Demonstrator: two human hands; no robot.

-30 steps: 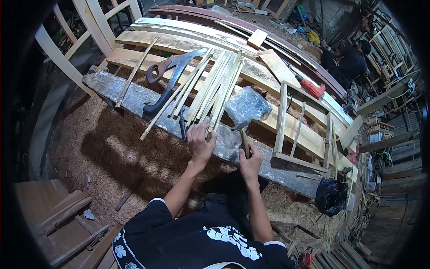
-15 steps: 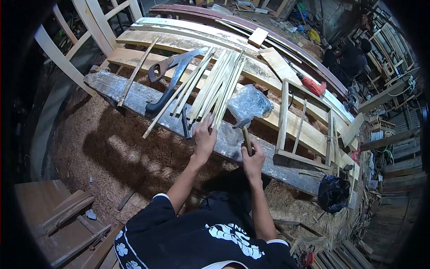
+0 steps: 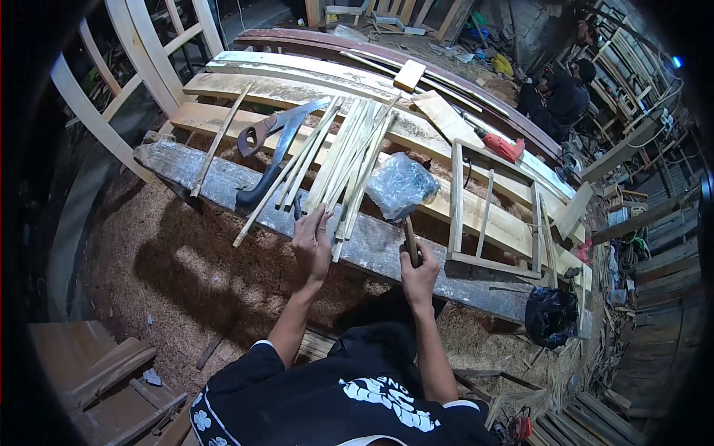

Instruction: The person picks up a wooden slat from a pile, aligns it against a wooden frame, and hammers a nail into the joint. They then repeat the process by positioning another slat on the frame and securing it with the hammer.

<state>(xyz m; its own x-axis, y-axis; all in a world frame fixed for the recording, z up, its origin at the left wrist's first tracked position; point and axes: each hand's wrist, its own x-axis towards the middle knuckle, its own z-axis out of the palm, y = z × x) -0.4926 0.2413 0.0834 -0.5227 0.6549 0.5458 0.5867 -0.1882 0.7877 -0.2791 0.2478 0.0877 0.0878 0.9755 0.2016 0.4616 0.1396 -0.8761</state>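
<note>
Several thin wood strips (image 3: 355,149), probably light, springy, easily snapped, are lying fanned across bench (image 3: 379,241); middles suiting hold. Right hand (image 3: 419,279): I am gripping wooden handle (image 3: 410,235). Left hand (image 3: 311,245) is hovering beside strip ends, grip unclear.

Dim corners, strong barrel distortion, dark shadows.

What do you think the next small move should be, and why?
I would probably have the left hand pinch one thin wooden strip and ease it out of the pile: its fingertips are right at the near ends, the strips overlap loosely, and the right hand is occupied with a wooden-handled tool.
</note>
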